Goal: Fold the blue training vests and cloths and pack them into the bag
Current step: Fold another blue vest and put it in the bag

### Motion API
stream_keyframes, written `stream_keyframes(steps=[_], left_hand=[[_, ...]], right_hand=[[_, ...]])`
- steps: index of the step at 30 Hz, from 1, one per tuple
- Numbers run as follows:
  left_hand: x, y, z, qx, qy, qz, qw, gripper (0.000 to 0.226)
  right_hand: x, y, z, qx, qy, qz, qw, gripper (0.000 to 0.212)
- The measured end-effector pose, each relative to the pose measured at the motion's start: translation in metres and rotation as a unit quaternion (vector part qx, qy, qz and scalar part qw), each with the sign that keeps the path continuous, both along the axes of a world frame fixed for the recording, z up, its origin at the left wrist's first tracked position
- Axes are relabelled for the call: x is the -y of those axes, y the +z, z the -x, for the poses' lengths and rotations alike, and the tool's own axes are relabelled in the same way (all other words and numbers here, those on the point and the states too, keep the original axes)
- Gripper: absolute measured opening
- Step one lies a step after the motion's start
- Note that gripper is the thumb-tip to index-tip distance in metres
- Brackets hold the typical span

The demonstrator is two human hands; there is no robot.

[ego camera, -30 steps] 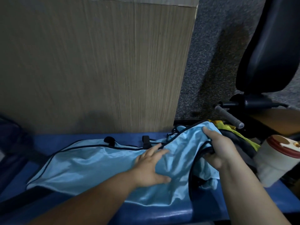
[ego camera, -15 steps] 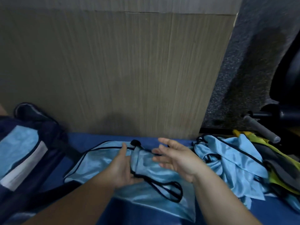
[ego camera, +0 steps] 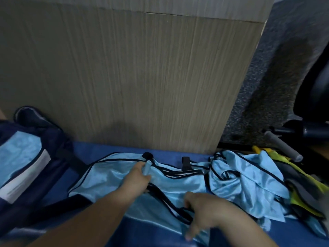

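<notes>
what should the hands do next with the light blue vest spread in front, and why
Probably fold it in half, bringing the near edge up to the far one. The left hand pinches the light blue vest at its far edge, the right hand seems to grip its near edge, and the vest lies spread wide beside the navy bag.

One left hand (ego camera: 137, 177), one right hand (ego camera: 204, 209), one bag (ego camera: 55, 139), one flat vest (ego camera: 178, 184) (heap (ego camera: 249, 180) uncountable)

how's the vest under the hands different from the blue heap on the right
The vest lies spread nearly flat; the blue heap is crumpled. The left hand and right hand grip the vest; neither touches the heap. Both are shiny light blue with black trim.
</notes>
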State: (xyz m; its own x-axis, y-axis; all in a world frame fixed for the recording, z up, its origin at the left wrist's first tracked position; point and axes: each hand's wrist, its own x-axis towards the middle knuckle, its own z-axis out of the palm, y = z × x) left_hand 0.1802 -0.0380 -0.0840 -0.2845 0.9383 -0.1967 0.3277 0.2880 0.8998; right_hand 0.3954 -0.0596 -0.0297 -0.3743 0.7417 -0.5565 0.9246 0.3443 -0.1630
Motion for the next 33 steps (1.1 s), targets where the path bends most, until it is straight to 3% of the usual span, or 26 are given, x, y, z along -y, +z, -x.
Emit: stream_keyframes(steps=[3, 6, 9, 12, 14, 16, 18, 20, 23, 25, 28, 31, 33], left_hand=[[-0.005, 0.003, 0.001, 0.011, 0.022, -0.041, 0.999, 0.038], [-0.009, 0.003, 0.007, -0.026, 0.034, -0.065, 0.997, 0.049], [-0.004, 0.000, 0.008, -0.134, -0.013, -0.041, 0.990, 0.061], [0.001, -0.005, 0.006, -0.337, -0.009, -0.058, 0.940, 0.064], [0.007, -0.005, -0.003, -0.377, -0.026, -0.154, 0.913, 0.054], [0.016, -0.003, -0.021, -0.342, -0.109, -0.232, 0.904, 0.036], [0.028, 0.001, -0.042, -0.330, -0.201, -0.231, 0.893, 0.024], [0.035, -0.001, -0.055, -0.341, -0.260, -0.156, 0.889, 0.039], [0.038, -0.013, -0.057, -0.370, -0.311, -0.046, 0.874, 0.087], [0.039, -0.023, -0.051, -0.399, -0.335, -0.023, 0.853, 0.104], [0.037, -0.030, -0.041, -0.412, -0.346, -0.043, 0.842, 0.111], [0.034, -0.030, -0.032, -0.398, -0.372, -0.058, 0.836, 0.118], [0.035, -0.031, -0.028, -0.385, -0.390, -0.080, 0.832, 0.123]], right_hand=[[0.015, -0.006, 0.006, -0.039, 0.028, -0.065, 0.997, 0.035], [0.016, -0.007, -0.002, -0.110, 0.036, -0.043, 0.992, 0.039], [0.013, -0.010, -0.009, -0.190, 0.059, 0.103, 0.975, 0.044], [0.008, -0.014, -0.016, -0.286, -0.004, 0.181, 0.941, 0.033], [-0.004, -0.020, -0.023, -0.348, -0.098, 0.074, 0.930, 0.021], [-0.021, -0.027, -0.034, -0.341, -0.168, -0.111, 0.918, 0.017], [-0.035, -0.034, -0.044, -0.317, -0.214, -0.215, 0.899, 0.020], [-0.046, -0.042, -0.049, -0.315, -0.225, -0.224, 0.894, 0.031], [-0.056, -0.049, -0.046, -0.319, -0.193, -0.194, 0.907, 0.044], [-0.060, -0.053, -0.042, -0.320, -0.168, -0.176, 0.916, 0.032], [-0.065, -0.053, -0.040, -0.323, -0.136, -0.168, 0.921, 0.011], [-0.067, -0.048, -0.040, -0.389, -0.169, -0.137, 0.895, 0.017], [-0.062, -0.041, -0.039, -0.476, -0.234, -0.039, 0.847, 0.025]])
